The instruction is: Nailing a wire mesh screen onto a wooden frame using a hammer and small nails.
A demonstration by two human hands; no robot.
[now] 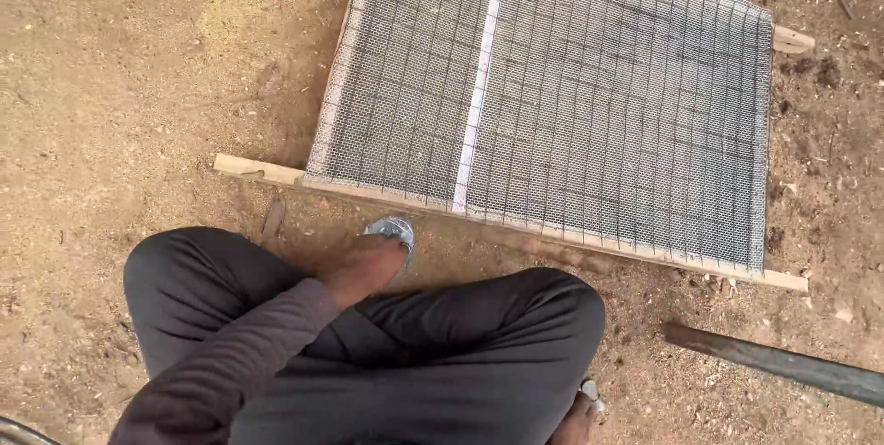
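while you crouch, your left hand rests fingers-down on a small round metal tin on the dirt, grip hidden. your right hand is out of view. just beyond, wire mesh already covers the wooden frame; its fastening can't be judged.

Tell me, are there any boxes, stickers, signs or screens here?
None show: only a wire mesh frame with wooden edges on the dirt, a small round shiny object under the left hand, and a dark bar at lower right.
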